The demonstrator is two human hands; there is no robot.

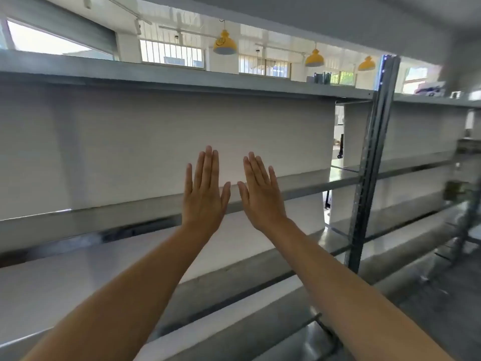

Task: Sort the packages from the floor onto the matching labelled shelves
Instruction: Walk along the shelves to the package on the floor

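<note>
Both flat — left hand (204, 196), right hand (260, 196) — before shelf (104, 220).

Plain white panel (156, 142) past my left hand (204, 201), no pattern at all. Shelf rails (104, 217) behind both palms are dull grey metal, same grey as the hole-punched upright (374, 152) off beyond my right hand (263, 201). Way above them, lamps (225, 44) are bright yellow with pale undersides.

Yellow pendant lamps (224, 44) hang near barred windows (170, 53).
</note>
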